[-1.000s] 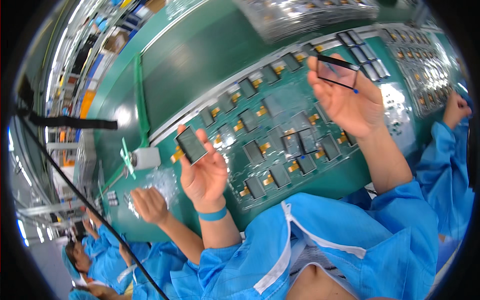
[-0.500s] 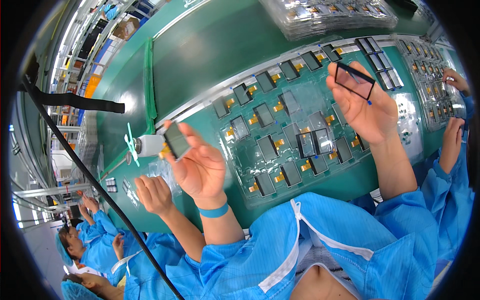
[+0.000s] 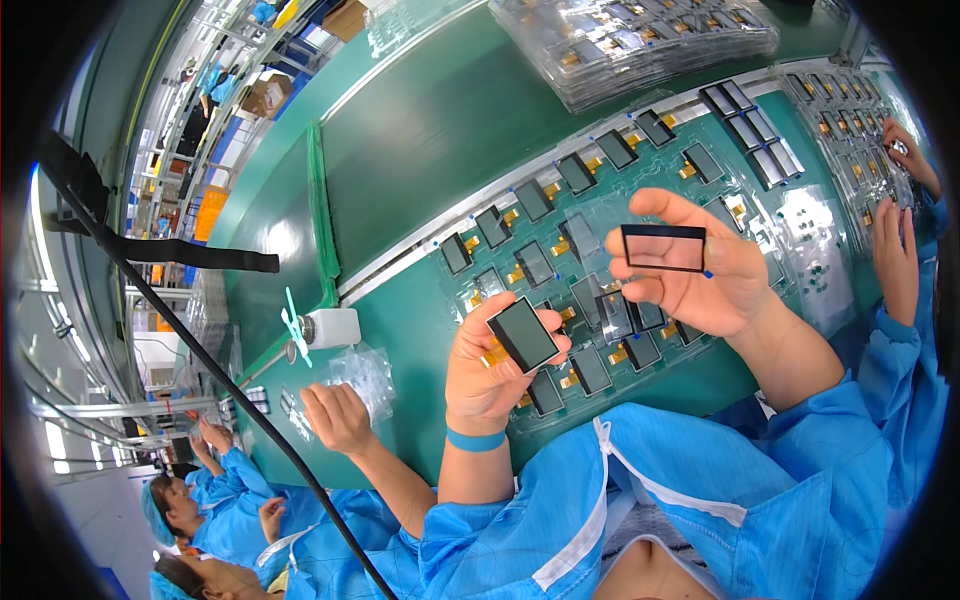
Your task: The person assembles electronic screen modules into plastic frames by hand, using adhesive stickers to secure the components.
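Above the near left part of the clear tray, the left hand has its grip closed on a grey display panel, whose orange ribbon tab sticks out beside the thumb; a squeeze or twist there could crease it. Above the right part of the tray, the right hand keeps its grip partly curled, holding a black-framed clear pane by its edges, its blue tab at one corner. Some fingers are hidden behind both pieces, so how firm the hold is cannot be told. If either piece slipped, it could chip or scratch the panels set in the tray; bare fingertips could also smudge the viewing faces.
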A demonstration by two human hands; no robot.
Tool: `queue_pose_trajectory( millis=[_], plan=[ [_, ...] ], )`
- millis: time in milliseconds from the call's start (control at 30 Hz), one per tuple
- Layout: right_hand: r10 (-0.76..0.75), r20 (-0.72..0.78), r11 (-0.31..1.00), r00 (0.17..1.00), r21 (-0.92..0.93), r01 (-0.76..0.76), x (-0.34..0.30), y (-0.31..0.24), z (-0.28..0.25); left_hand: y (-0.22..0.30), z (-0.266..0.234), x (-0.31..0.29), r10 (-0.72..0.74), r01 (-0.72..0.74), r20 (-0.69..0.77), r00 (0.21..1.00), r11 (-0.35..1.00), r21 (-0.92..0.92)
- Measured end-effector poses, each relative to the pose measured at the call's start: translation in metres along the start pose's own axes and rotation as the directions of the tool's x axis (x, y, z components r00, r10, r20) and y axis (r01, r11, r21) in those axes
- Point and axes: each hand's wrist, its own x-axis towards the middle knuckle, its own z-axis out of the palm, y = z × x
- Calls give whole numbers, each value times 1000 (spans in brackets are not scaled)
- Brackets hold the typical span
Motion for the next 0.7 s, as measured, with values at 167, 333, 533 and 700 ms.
queue_pose_trajectory(
  millis=[167,333,533,700],
  plan=[
    [118,1,978,993,175,-117,2,7,-2,-2,-1,0,-12,11,10,1000,1000,18],
    [117,8,978,993,176,-116,2,10,-2,-1,3,2,-49,49,46,998,999,-3],
    [123,0,972,992,202,-120,1,12,-4,-3,3,1,-55,56,67,996,998,-17],
    [113,12,974,994,197,-113,2,14,-7,-5,4,2,-59,64,71,996,995,-71]
  ],
)
